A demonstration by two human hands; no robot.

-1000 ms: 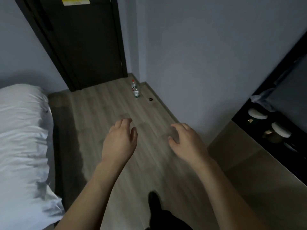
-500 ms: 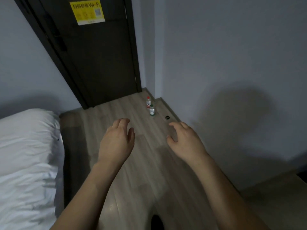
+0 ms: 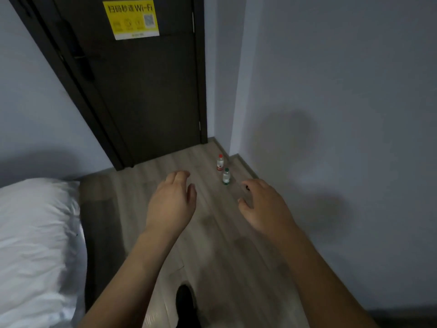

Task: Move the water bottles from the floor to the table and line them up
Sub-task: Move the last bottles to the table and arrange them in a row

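Two bare forearms are reaching forward from the bottom of the view. The left hand (image 3: pixel 170 202) is hanging palm down, fingers loosely curled and empty. The right hand (image 3: pixel 263 204) is doing the same beside it, apart from it, thumb spread inward, holding nothing.

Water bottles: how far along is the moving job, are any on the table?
Done: nothing visible. The red-capped bottle and the green-capped bottle both stand on the floor near the wall corner. In hand: nothing; the left hand and right hand are open and empty. Left: carrying both to the table, which is out of view.
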